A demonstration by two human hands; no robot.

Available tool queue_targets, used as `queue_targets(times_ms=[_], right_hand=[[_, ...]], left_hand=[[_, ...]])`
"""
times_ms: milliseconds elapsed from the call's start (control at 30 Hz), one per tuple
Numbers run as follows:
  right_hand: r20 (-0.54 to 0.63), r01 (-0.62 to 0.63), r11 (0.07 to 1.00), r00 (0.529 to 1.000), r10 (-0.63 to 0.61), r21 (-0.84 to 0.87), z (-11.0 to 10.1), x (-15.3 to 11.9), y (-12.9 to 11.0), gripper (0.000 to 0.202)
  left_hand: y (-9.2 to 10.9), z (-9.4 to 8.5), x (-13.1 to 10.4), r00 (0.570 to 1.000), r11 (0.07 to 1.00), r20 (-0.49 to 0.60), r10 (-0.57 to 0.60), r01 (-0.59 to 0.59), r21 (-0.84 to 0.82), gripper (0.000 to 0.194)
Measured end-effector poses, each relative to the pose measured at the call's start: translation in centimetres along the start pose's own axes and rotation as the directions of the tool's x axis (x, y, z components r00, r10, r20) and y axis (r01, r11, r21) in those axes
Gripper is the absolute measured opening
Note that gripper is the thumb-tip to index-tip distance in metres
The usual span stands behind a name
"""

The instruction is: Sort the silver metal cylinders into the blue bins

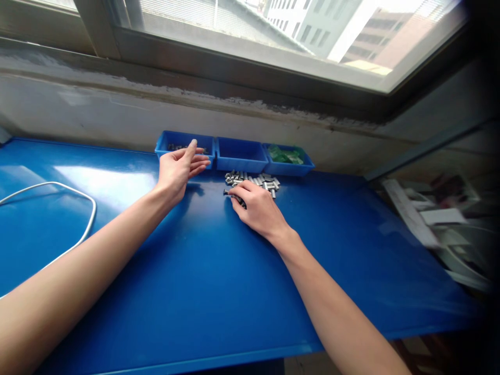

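Observation:
My left hand [179, 166] is open, its fingers stretched out and thumb raised, in front of and partly over the left blue bin [159, 146]. Small dark metal parts [177, 148] lie inside that bin, partly hidden by the hand. On the table my right hand [255, 205] curls its fingers around several dark bolts [226, 192], whose ends stick out past the fingertips. Just beyond it is a pile of silvery metal cylinders [269, 182], with darker small pieces at its left side.
The middle blue bin [242, 165] and the right blue bin [287, 168], which holds green plastic [285, 155], stand in the row along the wall. A white cable [91, 208] loops across the blue table [187, 302] at left. White items [443, 216] are at the right, beyond the table.

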State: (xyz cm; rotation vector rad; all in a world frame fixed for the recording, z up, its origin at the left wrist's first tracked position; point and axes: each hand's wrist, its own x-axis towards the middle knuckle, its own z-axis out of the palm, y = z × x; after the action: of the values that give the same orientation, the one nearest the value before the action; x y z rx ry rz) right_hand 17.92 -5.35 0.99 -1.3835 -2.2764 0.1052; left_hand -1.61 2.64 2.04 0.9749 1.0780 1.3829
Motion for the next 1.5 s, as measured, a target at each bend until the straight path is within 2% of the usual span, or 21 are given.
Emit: queue_targets(times_ms=[133, 300, 367, 433, 533, 633, 800, 933, 1033, 1100, 1233, 1367, 1500], right_hand=[[-0.021, 0.016, 1.000, 1.000, -0.016, 0.026, 0.3, 0.0, 0.3, 0.024], [-0.094, 0.020, 0.998, 0.995, -0.014, 0.060, 0.4, 0.0, 0.3, 0.021], [-0.148, -0.008, 0.990, 0.989, 0.029, 0.140, 0.4, 0.1, 0.2, 0.016], [-0.194, -0.076, 0.948, 0.971, 0.141, 0.308, 0.4, 0.3, 0.2, 0.010], [-0.169, -0.190, 0.753, 0.913, 0.371, 0.630, 0.4, 0.6, 0.6, 0.011], [-0.110, -0.197, 0.522, 0.859, 0.500, 0.830, 0.4, 0.9, 1.2, 0.021], [0.008, -0.197, 0.281, 0.831, 0.556, 0.939, 0.2, 1.0, 1.4, 0.029], [0.067, -0.193, 0.160, 0.814, 0.577, 0.968, -0.1, 1.1, 0.8, 0.031], [0.071, -0.182, 0.135, 0.810, 0.582, 0.974, -0.3, 1.2, 0.3, 0.031], [0.072, -0.188, 0.140, 0.808, 0.584, 0.972, -0.4, 1.2, 0.2, 0.032], [0.053, -0.211, 0.209, 0.814, 0.579, 0.955, -0.4, 1.1, 0.3, 0.034], [0.057, -0.246, 0.285, 0.839, 0.541, 0.926, -0.3, 1.0, 0.6, 0.035], [0.146, -0.286, 0.201, 0.842, 0.519, 0.937, -0.3, 1.2, 0.7, 0.033]], left_hand=[[0.1, 0.5, -0.6, 0.995, 0.995, 0.100, 0.025, -0.035, 0.094, 0.053], [0.3, 0.8, -1.1, 0.977, 0.983, 0.198, 0.077, -0.108, 0.150, 0.055], [0.2, 0.8, -1.2, 0.963, 0.977, 0.256, 0.083, -0.129, 0.168, 0.055], [0.1, 0.8, -1.2, 0.945, 0.972, 0.316, 0.081, -0.145, 0.183, 0.054], [-0.1, 0.8, -1.4, 0.918, 0.961, 0.389, 0.076, -0.171, 0.217, 0.052], [-0.3, 0.8, -1.6, 0.891, 0.943, 0.449, 0.070, -0.206, 0.262, 0.051], [-0.5, 0.7, -1.7, 0.831, 0.905, 0.554, 0.054, -0.276, 0.325, 0.047], [-0.6, 0.7, -2.0, 0.784, 0.880, 0.621, 0.016, -0.306, 0.362, 0.046], [-0.5, 0.6, -2.2, 0.771, 0.862, 0.637, 0.026, -0.340, 0.377, 0.045], [-0.4, 0.6, -2.3, 0.778, 0.856, 0.626, 0.045, -0.353, 0.377, 0.044], [-0.4, 0.5, -2.2, 0.782, 0.880, 0.621, 0.054, -0.331, 0.340, 0.043], [-0.2, 0.7, -2.2, 0.785, 0.918, 0.613, 0.092, -0.305, 0.253, 0.039], [0.0, 0.8, -2.1, 0.801, 0.939, 0.591, 0.096, -0.271, 0.214, 0.040]])
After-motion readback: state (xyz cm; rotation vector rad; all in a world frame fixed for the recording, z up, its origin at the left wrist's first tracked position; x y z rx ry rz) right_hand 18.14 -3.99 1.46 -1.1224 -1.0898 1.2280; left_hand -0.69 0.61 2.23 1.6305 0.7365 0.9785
